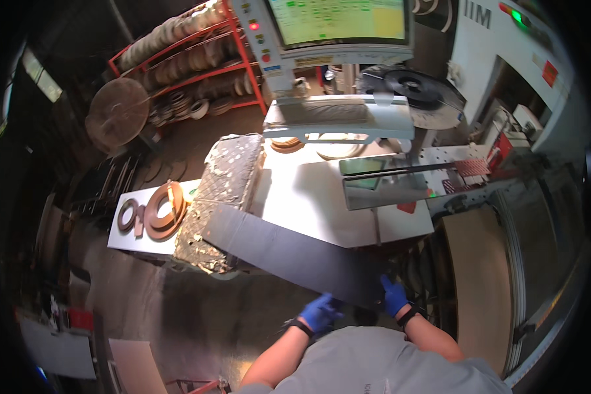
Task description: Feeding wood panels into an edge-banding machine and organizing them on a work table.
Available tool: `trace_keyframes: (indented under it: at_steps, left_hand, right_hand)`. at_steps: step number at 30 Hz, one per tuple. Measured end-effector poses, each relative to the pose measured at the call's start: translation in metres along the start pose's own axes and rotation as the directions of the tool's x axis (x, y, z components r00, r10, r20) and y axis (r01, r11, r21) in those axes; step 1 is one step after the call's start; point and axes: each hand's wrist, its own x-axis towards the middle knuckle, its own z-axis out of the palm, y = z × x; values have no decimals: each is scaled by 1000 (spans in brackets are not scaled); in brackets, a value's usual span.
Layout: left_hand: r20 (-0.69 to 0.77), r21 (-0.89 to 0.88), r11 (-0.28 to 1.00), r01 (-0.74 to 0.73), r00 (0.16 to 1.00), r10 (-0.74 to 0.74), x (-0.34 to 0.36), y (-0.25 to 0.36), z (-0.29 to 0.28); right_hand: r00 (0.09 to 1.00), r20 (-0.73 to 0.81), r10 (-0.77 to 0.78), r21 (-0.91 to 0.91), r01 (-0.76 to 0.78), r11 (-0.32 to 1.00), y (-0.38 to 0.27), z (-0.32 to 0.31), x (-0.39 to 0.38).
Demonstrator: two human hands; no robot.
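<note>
A long dark grey panel [295,253] slants across in front of me. Its far left end rests on a worn, padded block [233,167] with a torn covering. At the panel's near right end, my right hand [394,297] in a blue glove grips the edge, thumb or finger laid on top. My left hand [320,312], also gloved in blue, is closed at the near long edge; some of its fingers are hidden there. Dark bands circle both wrists.
Beyond the panel is a white table [295,203] under a machine with a lit screen [341,23]. Rolls of brown edging [164,210] lie on the left. A red rack [253,65] holds many rolls behind. On the right stand a machine housing [473,59] and a light board [479,289].
</note>
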Motion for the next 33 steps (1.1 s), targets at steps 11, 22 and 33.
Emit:
trace_keyframes:
  at_steps: [11,22,33]
  left_hand:
    - [-47,153,874,-461,880,472,33,126,-28]
    - [198,828,558,-52,958,-205,296,64,137]
    - [-221,840,466,278,960,-174,393,-57,295]
  right_hand:
    - [707,-624,-334,-295,183,938,-51,-142,-175]
    - [295,-954,-51,26,250,968,75,-192,-295]
    - [362,-931,51,314,718,621,52,-217,-279]
